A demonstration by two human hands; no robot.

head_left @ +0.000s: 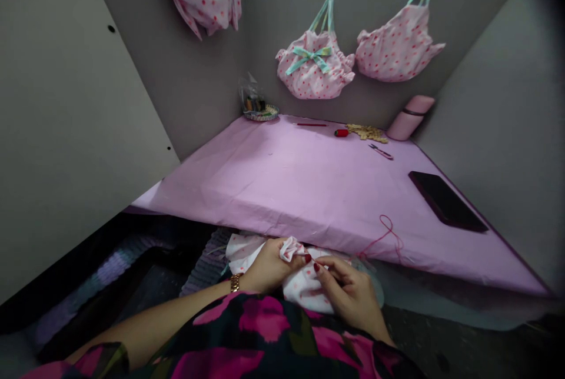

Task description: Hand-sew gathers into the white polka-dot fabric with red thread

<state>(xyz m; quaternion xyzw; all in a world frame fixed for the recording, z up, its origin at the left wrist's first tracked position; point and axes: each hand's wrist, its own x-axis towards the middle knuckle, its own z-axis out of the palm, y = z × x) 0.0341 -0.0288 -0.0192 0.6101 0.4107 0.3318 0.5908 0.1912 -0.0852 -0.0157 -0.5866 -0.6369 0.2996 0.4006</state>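
In my lap, at the table's front edge, lies a white cloth with small red dots (304,285). My left hand (269,264) is closed on a gathered fold of it, thumb on top. My right hand (348,288) is closed in a pinch close to my left thumb, right at the cloth. What sits between those fingertips is too small to make out. A red thread (386,232) loops over the table's front edge, just beyond my right hand.
The pink-covered table (273,173) holds a dark phone (445,199), thread snips (380,152), a red spool (341,133), a beige pile (367,132), a red pencil (310,125), a pink bottle (410,118) and a small basket (261,112). Dotted cloth pieces (315,67) hang above.
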